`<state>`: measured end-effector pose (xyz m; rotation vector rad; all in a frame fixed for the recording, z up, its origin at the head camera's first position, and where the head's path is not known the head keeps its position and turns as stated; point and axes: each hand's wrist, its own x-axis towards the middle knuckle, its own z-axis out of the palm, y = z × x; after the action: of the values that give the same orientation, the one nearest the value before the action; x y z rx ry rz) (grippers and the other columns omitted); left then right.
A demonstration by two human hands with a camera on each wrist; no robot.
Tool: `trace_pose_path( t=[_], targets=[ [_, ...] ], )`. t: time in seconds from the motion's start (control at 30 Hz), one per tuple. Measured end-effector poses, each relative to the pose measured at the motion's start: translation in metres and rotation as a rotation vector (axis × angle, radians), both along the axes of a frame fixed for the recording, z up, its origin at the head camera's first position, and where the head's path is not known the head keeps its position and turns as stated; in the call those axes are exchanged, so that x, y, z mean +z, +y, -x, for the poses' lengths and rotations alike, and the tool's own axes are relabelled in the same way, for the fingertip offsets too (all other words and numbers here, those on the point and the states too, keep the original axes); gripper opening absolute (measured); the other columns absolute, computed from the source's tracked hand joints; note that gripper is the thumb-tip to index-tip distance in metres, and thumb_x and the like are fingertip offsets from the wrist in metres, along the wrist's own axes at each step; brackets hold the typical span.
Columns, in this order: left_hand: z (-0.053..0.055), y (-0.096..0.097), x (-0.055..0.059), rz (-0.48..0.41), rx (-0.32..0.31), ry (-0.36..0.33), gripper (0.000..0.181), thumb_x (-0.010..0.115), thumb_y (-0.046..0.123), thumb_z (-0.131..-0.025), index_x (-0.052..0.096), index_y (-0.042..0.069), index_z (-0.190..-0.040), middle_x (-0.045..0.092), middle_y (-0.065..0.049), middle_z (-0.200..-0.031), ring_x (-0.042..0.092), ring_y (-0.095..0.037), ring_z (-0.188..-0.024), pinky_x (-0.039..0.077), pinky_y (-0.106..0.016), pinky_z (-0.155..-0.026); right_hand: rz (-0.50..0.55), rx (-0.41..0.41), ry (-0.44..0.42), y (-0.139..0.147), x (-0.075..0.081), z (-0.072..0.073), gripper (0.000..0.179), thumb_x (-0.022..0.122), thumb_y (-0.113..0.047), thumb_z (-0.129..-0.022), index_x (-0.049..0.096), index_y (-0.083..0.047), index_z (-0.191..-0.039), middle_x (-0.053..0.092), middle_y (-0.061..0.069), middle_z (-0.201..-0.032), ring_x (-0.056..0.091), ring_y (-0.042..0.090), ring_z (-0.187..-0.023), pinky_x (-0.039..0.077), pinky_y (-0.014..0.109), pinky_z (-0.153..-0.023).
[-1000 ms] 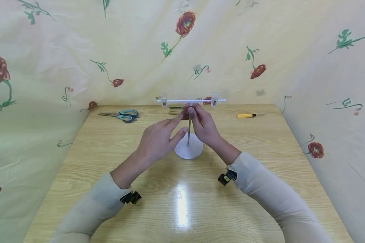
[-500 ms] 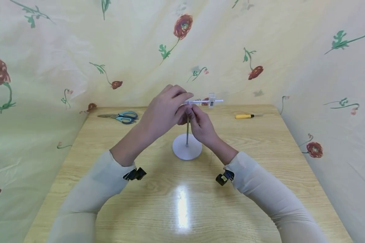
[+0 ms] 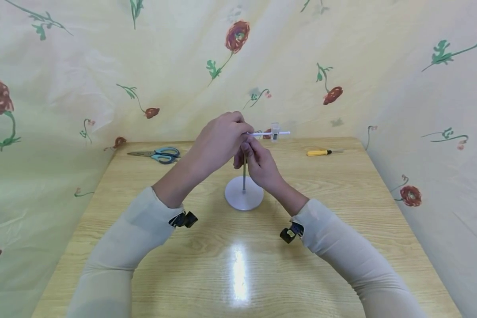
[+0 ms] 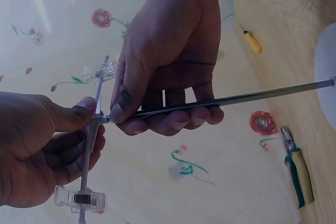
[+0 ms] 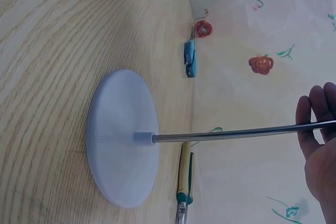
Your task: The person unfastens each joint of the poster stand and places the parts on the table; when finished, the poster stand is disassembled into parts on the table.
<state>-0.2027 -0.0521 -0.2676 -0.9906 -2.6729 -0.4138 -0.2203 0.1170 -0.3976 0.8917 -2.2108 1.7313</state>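
A stand with a round white base [image 3: 238, 203] and an upright metal rod [image 4: 262, 94] is on the wooden table. Across the rod's top runs a thin white crossbar [image 3: 262, 134]. It carries two clear plastic clips, one of them the right clip [image 3: 275, 132]; the left one is hidden by a hand in the head view. My left hand [image 3: 224, 139] pinches the crossbar at its middle joint [image 4: 97, 121], between thumb and fingers. Just below the joint, my right hand [image 3: 264, 167] grips the rod, thumb on one side and fingers on the other.
Blue-handled scissors [image 3: 159, 154] lie at the back left of the table. A yellow-handled screwdriver [image 3: 319, 153] is at the back right. Pliers [image 4: 298, 174] with green-and-tan handles lie behind the stand. Flowered cloth [image 3: 183, 66] hangs along the back and sides.
My left hand has moved up and right from beside the rod to the crossbar joint and now pinches it. My right hand keeps its grip on the rod.
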Motion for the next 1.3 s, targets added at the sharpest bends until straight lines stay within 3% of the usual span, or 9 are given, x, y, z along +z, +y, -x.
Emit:
trace_pose_path(
  t=[0.13, 0.27, 0.37, 0.53, 0.77, 1.0, 1.3],
  targets=[
    [0.002, 0.002, 0.001, -0.010, 0.007, -0.025, 0.023, 0.070, 0.012, -0.110, 0.083, 0.008, -0.129, 0.074, -0.009, -0.116, 0.072, -0.025, -0.103, 0.064, -0.035, -0.090, -0.006, -0.017, 0.001, -0.002, 0.001, -0.001, 0.030, 0.036, -0.013, -0.121, 0.060, 0.004, -0.129, 0.070, 0.020, -0.090, 0.072, 0.035, -0.081, 0.064, 0.028, -0.077],
    [0.003, 0.004, 0.002, -0.016, 0.011, -0.042, 0.022, 0.070, 0.013, -0.110, 0.084, 0.008, -0.127, 0.074, -0.009, -0.115, 0.072, -0.026, -0.102, 0.064, -0.036, -0.092, 0.022, 0.010, -0.011, -0.005, 0.003, -0.001, 0.029, 0.033, -0.015, -0.122, 0.056, 0.003, -0.121, 0.068, 0.021, -0.091, 0.069, 0.027, -0.080, 0.064, 0.033, -0.077],
    [0.003, 0.003, 0.003, -0.009, 0.012, -0.045, 0.022, 0.070, 0.011, -0.109, 0.084, 0.008, -0.126, 0.074, -0.010, -0.116, 0.073, -0.026, -0.104, 0.064, -0.036, -0.094, 0.044, 0.030, -0.009, -0.008, 0.004, -0.001, 0.028, 0.031, -0.014, -0.122, 0.052, 0.002, -0.113, 0.062, 0.020, -0.086, 0.063, 0.026, -0.074, 0.058, 0.038, -0.071],
    [0.004, 0.003, 0.002, -0.001, 0.006, -0.040, 0.022, 0.072, 0.011, -0.108, 0.084, 0.007, -0.127, 0.075, -0.010, -0.117, 0.073, -0.026, -0.105, 0.064, -0.036, -0.094, 0.052, 0.004, -0.004, -0.012, 0.001, -0.002, 0.029, 0.030, -0.014, -0.122, 0.049, 0.001, -0.106, 0.054, 0.014, -0.080, 0.051, 0.021, -0.068, 0.047, 0.031, -0.062],
    [0.003, 0.005, 0.002, 0.019, 0.012, -0.037, 0.021, 0.072, 0.012, -0.109, 0.084, 0.009, -0.125, 0.075, -0.008, -0.116, 0.074, -0.026, -0.104, 0.065, -0.036, -0.090, 0.070, 0.008, -0.086, -0.014, -0.001, -0.002, 0.027, 0.027, -0.016, -0.122, 0.047, -0.001, -0.114, 0.044, 0.006, -0.082, 0.037, 0.013, -0.067, 0.033, 0.023, -0.060],
    [0.002, 0.007, 0.001, 0.017, 0.006, 0.003, 0.019, 0.069, 0.011, -0.110, 0.084, 0.005, -0.120, 0.076, -0.009, -0.117, 0.076, -0.026, -0.104, 0.066, -0.036, -0.090, 0.061, -0.014, -0.122, -0.015, 0.000, -0.003, 0.026, 0.028, -0.015, -0.122, 0.048, 0.000, -0.116, 0.044, 0.005, -0.081, 0.039, 0.013, -0.069, 0.035, 0.022, -0.061],
    [0.001, 0.007, -0.001, -0.035, 0.009, -0.017, 0.018, 0.069, 0.009, -0.109, 0.085, 0.004, -0.117, 0.076, -0.009, -0.113, 0.076, -0.027, -0.102, 0.065, -0.037, -0.090, 0.056, -0.027, -0.119, -0.015, -0.002, -0.002, 0.027, 0.029, -0.013, -0.121, 0.050, 0.002, -0.112, 0.045, 0.006, -0.079, 0.039, 0.012, -0.067, 0.036, 0.022, -0.060]
  ],
)
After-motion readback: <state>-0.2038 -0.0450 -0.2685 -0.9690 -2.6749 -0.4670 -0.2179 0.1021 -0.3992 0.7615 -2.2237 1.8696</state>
